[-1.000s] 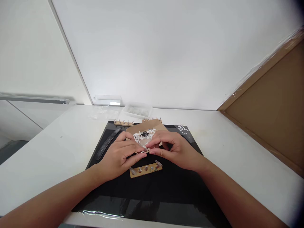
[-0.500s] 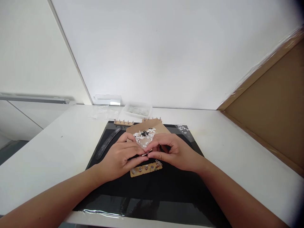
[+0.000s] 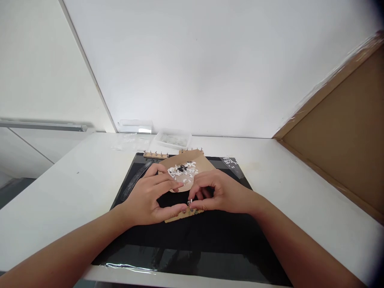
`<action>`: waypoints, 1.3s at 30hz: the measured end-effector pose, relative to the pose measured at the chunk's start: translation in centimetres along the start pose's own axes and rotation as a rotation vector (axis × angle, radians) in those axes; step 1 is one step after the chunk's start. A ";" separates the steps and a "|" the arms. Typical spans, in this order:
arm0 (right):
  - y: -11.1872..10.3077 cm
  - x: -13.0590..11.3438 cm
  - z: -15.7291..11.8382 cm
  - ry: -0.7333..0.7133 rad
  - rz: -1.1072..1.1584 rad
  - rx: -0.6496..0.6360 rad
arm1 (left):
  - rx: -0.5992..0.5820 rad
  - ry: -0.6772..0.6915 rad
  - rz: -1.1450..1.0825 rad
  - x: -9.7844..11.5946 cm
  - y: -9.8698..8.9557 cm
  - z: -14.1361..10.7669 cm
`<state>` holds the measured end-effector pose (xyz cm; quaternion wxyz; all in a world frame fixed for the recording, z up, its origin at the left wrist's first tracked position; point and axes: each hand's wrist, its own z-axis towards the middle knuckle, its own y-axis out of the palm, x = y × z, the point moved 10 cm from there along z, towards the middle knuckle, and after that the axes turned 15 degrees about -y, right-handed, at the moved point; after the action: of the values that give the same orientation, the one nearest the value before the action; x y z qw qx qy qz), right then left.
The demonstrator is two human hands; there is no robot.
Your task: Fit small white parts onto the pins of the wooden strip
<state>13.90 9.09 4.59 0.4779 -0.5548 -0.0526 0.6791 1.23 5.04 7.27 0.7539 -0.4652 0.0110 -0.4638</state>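
A small shiny piece is pinched between the thumb and forefinger of my right hand, just over a tan notched strip. My left hand has its thumb and fingers apart, with the thumb tip at the strip's upper edge. Parts of the strip are hidden behind my fingers. Beyond both hands, a brown paper sheet bears many white bits and a small black clump.
A black curved file lies left on the black mat. Two strips with upright pins stand at the back, near a clear tray. White pieces lie at the mat's back right corner. A brown-framed panel rises at right.
My left fingers have opened away from the small shiny piece. My right hand has brought it nearer, down to the tan strip, whose parts are now more covered.
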 end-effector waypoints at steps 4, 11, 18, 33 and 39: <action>0.2 0.1 -0.1 -0.018 -0.118 -0.067 | 0.032 -0.032 0.016 -0.1 -0.4 0.1; 0.7 0.7 -0.4 0.037 -0.178 -0.156 | 0.061 -0.004 0.039 0.2 -0.6 0.0; 1.5 1.0 -0.5 0.058 -0.210 -0.212 | 0.112 -0.005 0.076 -0.1 -0.9 0.1; 1.5 1.6 -0.9 0.137 -0.197 -0.254 | 0.169 -0.006 0.053 -0.8 -1.1 0.0; 1.6 1.5 -0.9 0.138 -0.171 -0.259 | 0.175 -0.008 0.058 -0.7 -1.1 -0.1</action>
<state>13.76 8.89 2.26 0.4609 -0.6505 -0.1537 0.5837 0.07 5.30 7.69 0.8048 -0.3989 -0.0190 -0.4391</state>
